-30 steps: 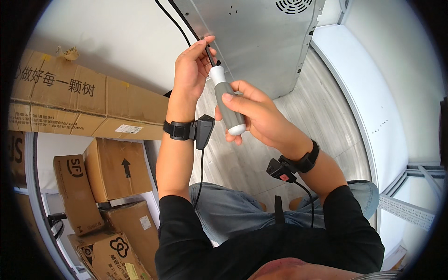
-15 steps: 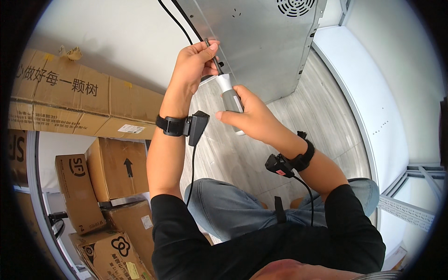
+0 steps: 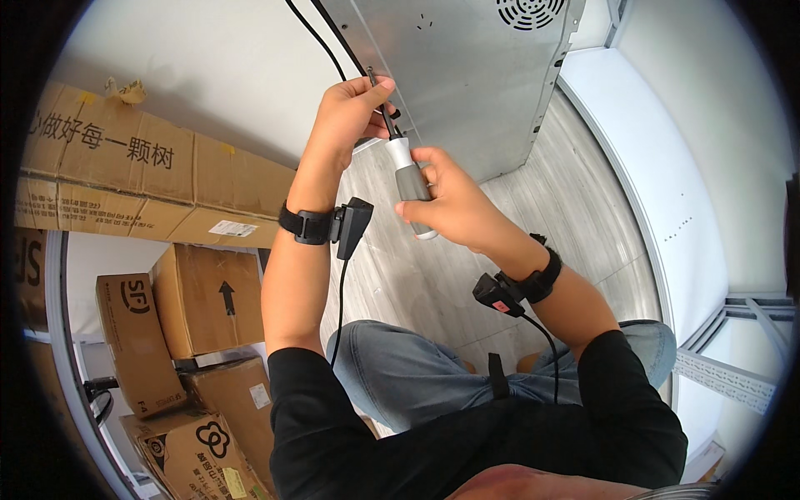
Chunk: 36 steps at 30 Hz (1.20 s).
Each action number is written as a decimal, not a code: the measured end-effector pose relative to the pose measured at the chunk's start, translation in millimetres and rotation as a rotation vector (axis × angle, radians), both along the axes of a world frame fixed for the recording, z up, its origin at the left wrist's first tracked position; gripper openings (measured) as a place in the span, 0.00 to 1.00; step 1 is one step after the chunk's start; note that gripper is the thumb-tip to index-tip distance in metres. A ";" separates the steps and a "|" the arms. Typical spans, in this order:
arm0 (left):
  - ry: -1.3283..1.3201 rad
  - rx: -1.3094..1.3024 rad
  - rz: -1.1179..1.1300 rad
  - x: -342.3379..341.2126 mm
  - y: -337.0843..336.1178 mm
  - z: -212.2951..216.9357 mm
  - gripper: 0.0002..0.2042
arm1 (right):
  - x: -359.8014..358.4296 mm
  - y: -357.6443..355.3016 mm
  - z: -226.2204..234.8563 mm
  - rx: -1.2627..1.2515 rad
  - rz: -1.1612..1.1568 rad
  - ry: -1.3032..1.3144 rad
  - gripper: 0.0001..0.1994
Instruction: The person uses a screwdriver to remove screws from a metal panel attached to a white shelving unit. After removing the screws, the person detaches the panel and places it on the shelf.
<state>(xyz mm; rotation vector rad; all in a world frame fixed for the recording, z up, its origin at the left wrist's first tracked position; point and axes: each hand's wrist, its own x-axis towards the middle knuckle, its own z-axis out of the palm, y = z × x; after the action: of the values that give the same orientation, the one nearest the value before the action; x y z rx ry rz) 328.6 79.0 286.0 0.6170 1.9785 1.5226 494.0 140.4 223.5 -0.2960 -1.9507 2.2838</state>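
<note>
The right hand is gripping the grey and white handle of a screwdriver, with the fingers wrapping around the lower part of the handle and the thumb lying along its side. The screwdriver is pointing up and away from the person, its dark shaft running toward the lower left edge of a grey sheet-metal appliance panel. The left hand is pinching the upper end of the shaft between thumb and fingertips, right at the panel edge; whether a screw is sitting under the tip cannot be told, since the fingers are covering that spot. Two black cables are running down along the panel just beside the left hand. A round vent grille is showing near the top of the panel. Each wrist is carrying a black strap with a small black unit and a lead attached. The person is sitting above a pale wood-grain floor, with knees in blue denim. Brown cardboard boxes are standing stacked well apart to the left.
</note>
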 end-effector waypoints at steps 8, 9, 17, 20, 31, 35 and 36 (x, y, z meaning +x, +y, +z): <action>0.069 0.080 0.009 -1.4 -0.2 -7.3 0.12 | -1.1 2.5 3.8 -0.297 0.100 0.043 0.29; 0.060 0.091 0.006 -1.6 -0.3 -7.5 0.12 | -0.3 7.5 1.3 -0.494 0.155 0.065 0.29; -0.047 0.157 0.049 2.6 -0.1 -8.3 0.11 | 5.0 10.8 -3.9 -0.280 0.117 0.054 0.30; 0.038 0.038 0.060 2.6 0.0 -4.6 0.11 | 3.1 5.8 4.2 -0.075 0.090 -0.052 0.30; 0.042 0.132 0.070 7.0 -2.0 -11.0 0.10 | 7.4 16.1 -9.3 -0.606 0.346 0.019 0.28; 0.019 0.147 0.072 10.3 -2.2 -9.7 0.10 | 6.4 17.8 -16.6 -0.543 0.279 -0.024 0.26; 0.026 0.140 0.077 11.0 -1.2 -9.5 0.11 | 5.6 17.0 -17.9 -0.474 0.234 -0.047 0.26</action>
<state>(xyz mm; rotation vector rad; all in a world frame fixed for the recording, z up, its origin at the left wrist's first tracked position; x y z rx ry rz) 339.6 77.8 276.4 0.6263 1.9466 1.7193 499.7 157.4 205.6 -0.1695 -1.5029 2.9025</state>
